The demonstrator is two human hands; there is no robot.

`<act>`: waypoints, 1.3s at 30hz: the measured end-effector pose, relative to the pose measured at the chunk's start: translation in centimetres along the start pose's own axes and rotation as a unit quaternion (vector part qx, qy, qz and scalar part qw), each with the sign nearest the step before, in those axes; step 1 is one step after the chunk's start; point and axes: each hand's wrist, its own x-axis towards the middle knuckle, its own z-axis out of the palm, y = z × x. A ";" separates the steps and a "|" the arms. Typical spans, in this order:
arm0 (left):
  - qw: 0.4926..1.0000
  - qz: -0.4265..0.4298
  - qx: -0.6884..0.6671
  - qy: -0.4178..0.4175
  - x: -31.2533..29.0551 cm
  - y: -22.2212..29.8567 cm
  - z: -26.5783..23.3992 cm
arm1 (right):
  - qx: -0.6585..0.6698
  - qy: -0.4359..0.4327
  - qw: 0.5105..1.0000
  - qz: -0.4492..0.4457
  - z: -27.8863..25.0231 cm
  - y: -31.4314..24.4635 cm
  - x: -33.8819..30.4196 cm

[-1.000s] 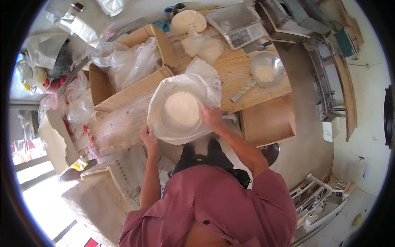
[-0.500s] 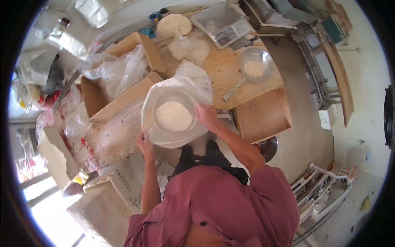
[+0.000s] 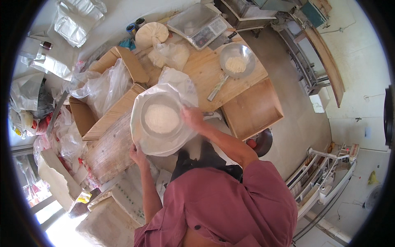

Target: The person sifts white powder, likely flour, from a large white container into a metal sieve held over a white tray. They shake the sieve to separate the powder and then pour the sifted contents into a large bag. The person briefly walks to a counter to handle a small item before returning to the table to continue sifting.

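Note:
A round sieve (image 3: 179, 128) with a mound of pale flour (image 3: 161, 118) in it lies over the open mouth of a white plastic sack (image 3: 140, 139). My right hand (image 3: 192, 117) is closed on the sieve's right rim, slightly smeared by motion. At the sack's lower left edge, my left hand (image 3: 137, 154) pinches the plastic. Whatever lies beneath the sieve is hidden. Just beyond, another part of white bagging (image 3: 177, 78) rests on the wooden table (image 3: 214, 68).
A cardboard box (image 3: 113, 113) of clear plastic bags stands left. Beyond are a tied cloth bag (image 3: 151, 35) and a scale (image 3: 201, 26). To the right, a metal bowl (image 3: 247, 57) holds pale powder, near a long-handled tool (image 3: 217, 88) and an open wooden drawer (image 3: 253, 109).
My view has shifted, so the scene sits farther left in the picture. Both hands keep their hold on the sieve and the sack; the right hand is at the rim, blurred by movement.

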 end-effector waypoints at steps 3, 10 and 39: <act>0.999 -0.003 0.031 -0.012 0.3 -2.0 -1.3 | -0.007 -0.027 0.999 -0.044 -0.6 -1.1 -0.6; 0.999 -0.002 0.049 0.007 0.0 -1.1 -0.5 | 0.010 -0.028 0.999 -0.011 -0.5 -1.1 -0.3; 0.996 0.032 0.071 0.041 0.3 -1.7 -1.2 | 0.001 0.000 1.000 -0.020 0.1 0.0 1.2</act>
